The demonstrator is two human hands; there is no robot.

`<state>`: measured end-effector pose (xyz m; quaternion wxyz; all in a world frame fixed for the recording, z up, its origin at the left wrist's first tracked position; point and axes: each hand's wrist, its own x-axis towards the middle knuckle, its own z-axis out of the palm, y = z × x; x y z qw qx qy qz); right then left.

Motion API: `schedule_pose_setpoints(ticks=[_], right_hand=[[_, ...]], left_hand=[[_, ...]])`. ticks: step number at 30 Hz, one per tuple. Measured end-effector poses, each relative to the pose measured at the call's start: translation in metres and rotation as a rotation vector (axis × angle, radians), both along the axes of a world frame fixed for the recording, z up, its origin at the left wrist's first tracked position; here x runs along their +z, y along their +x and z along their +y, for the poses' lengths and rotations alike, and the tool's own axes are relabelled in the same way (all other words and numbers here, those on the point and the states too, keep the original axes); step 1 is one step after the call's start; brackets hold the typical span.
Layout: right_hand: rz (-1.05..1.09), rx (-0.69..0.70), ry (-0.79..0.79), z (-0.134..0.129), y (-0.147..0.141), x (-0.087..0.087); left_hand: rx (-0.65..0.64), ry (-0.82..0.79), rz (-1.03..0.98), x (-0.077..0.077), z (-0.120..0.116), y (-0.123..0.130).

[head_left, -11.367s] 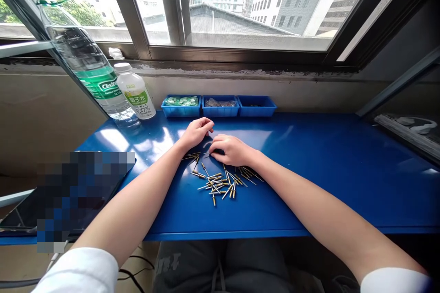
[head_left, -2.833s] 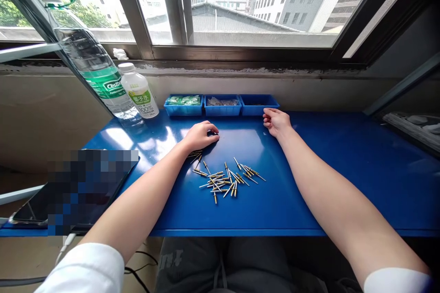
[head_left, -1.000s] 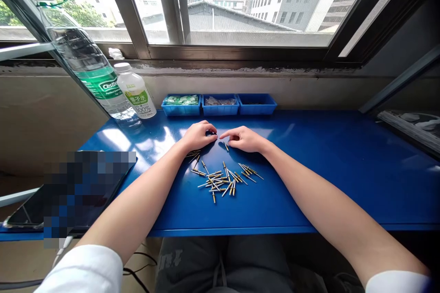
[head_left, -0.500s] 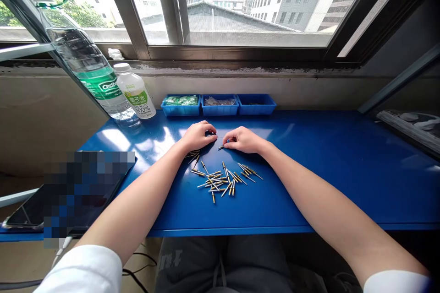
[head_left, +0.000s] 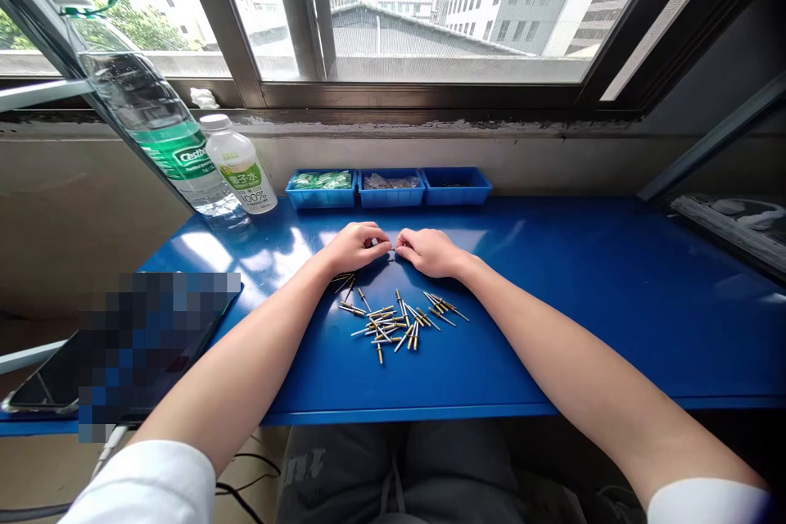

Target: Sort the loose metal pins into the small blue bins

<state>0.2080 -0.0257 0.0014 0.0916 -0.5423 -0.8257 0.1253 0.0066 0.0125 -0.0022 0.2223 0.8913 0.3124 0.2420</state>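
My left hand (head_left: pixel 359 246) and my right hand (head_left: pixel 431 252) meet fingertip to fingertip above the blue table. Between them shows the small tip of a blind rivet (head_left: pixel 393 249), mostly hidden by the pinched fingers of both hands. Below the hands lies a loose pile of blind rivets (head_left: pixel 384 325), with brass-coloured bodies and thin silver pins pointing in different directions. A smaller group of blind rivets (head_left: pixel 344 280) rests beside my left wrist, partly covered by it.
Three blue bins stand along the wall: one with green packets (head_left: pixel 322 180), one with clear packets (head_left: pixel 391 182), one with dark contents (head_left: pixel 458 185). A large water bottle (head_left: pixel 165 131) and a white bottle (head_left: pixel 242 168) stand left. A dark device (head_left: pixel 202 319) lies near my left forearm.
My right hand has brought its blind rivet up and slightly left to the left fingertips. The gap between the hands has closed. The pile is unchanged.
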Motion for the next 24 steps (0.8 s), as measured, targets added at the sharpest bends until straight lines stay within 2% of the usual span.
schedule_pose_setpoints(ticks=[9, 17, 24], right_hand=[[-0.019, -0.002, 0.056, 0.0006, -0.0006, -0.0037], [0.004, -0.013, 0.06, -0.0006, -0.0013, -0.0024], [0.014, -0.023, 0.052, -0.0014, -0.0015, -0.0012]], left_hand=[[-0.018, -0.017, -0.023, 0.0006, -0.0005, 0.0006], [0.043, -0.02, -0.032, -0.0023, 0.002, 0.002], [0.11, -0.088, -0.038, -0.0031, 0.0054, 0.0016]])
